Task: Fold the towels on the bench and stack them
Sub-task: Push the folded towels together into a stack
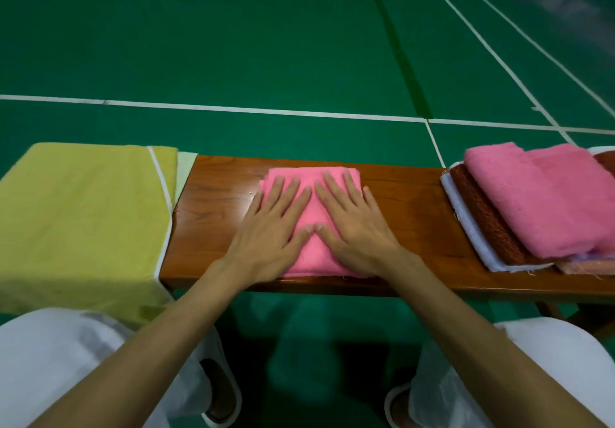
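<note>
Both hands lie flat with straight fingers, left hand (273, 224) and right hand (353, 224) pressing a folded pink towel (311, 209) at the middle of the wooden worktop (404, 201), thumbs touching. A stack of folded towels (545, 201) (pink on top) sits at the right end, and a yellow-green towel (80, 214) drapes over the left end.

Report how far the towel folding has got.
Done: a folded pink terry towel tops a rust-brown towel and a white towel stacked at the right end of the brown wooden bench. In hand: left hand and right hand press flat on a second folded pink towel mid-bench. Left: stacking it, and folding the yellow-green cloth spread over the left end.
</note>
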Tool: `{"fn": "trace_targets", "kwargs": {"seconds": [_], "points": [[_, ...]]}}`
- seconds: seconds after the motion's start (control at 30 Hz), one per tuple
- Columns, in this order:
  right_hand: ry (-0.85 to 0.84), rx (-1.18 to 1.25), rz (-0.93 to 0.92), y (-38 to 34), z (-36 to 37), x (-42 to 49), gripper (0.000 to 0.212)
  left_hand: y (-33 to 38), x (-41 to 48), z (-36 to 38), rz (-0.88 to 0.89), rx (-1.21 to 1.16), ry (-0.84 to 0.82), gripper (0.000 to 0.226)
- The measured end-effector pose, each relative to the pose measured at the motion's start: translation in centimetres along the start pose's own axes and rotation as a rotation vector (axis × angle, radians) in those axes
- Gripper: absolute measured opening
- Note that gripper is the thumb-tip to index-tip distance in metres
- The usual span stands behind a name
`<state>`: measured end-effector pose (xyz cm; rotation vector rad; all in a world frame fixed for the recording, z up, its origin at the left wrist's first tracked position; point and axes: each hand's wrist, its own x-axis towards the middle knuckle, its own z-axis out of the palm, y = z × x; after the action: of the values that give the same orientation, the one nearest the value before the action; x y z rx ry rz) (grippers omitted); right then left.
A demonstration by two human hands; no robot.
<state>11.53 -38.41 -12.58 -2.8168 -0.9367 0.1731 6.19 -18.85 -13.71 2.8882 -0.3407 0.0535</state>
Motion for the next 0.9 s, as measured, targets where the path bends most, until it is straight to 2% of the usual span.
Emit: {"fn": "trace_targets", "kwargs": {"seconds": [0.1,0.37,0.53,0.63,0.73,0.83,0.9], "points": [[-0.049,-0.048,0.020,0.7,0.4,0.0,0.071,-0.4,0.1,0.7,-0.067,0.018,-0.042,0.077],[0.008,0.044,0.124,4.1,0.4,1.0,0.064,-0.9,1.6,0.6,-0.134,-0.026,-0.020,0.075],[0.172,0.248,0.123,3.9,0.0,-0.2,0.063,-1.2,0.7,0.5,-0.084,-0.174,0.035,0.075],[0.282,0.305,0.018,3.6,-0.7,-1.9,0.065,-1.7,-0.7,-0.5,0.010,-0.207,0.122,0.068],[0.282,0.232,-0.104,3.2,-0.5,-3.9,0.076,-2.1,-2.3,-1.0,0.089,-0.170,0.143,0.067],[0.246,0.150,-0.210,3.1,0.7,-5.9,0.097,-2.3,-4.1,-0.3,0.116,-0.126,0.091,0.087],[0.226,0.114,-0.257,3.3,1.4,-6.6,0.103,-2.4,-4.9,0.2,0.132,-0.113,0.075,0.100]]}}
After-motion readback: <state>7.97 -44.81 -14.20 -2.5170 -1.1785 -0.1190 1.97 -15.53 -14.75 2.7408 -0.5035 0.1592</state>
